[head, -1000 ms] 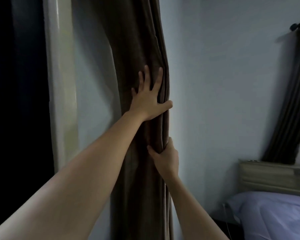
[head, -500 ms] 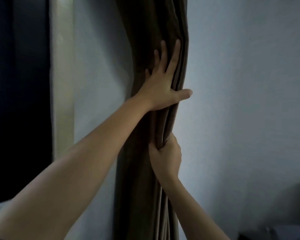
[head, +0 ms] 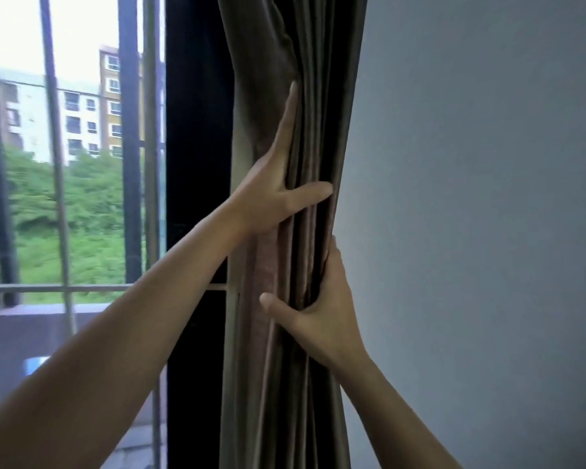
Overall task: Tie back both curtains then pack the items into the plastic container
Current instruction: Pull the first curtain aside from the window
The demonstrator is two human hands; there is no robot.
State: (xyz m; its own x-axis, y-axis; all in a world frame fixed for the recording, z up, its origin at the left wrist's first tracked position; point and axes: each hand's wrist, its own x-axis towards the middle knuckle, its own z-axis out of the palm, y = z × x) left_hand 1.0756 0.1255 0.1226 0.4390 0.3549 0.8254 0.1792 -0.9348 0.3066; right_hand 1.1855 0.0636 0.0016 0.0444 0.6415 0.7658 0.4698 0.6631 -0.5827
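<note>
A brown curtain (head: 281,418) hangs gathered into a narrow bundle of folds between the window and the wall. My left hand (head: 268,194) is on it at mid-height. The fingers point up into a fold on the bundle's left side and the thumb lies across the front. Lower down, my right hand (head: 322,319) wraps the bundle from the wall side, with its thumb over the front folds and its fingers hidden behind. No tie-back, second curtain or plastic container is in view.
A dark window frame (head: 197,130) stands just left of the curtain. Beyond it are vertical metal bars (head: 129,164), a horizontal rail (head: 55,288), trees and buildings. A plain grey wall (head: 487,231) fills the right side.
The view has swung left, bringing the bright barred window in and losing the bed and far curtain. My left hand has turned edge-on into the folds. My right thumb now reaches across the front.
</note>
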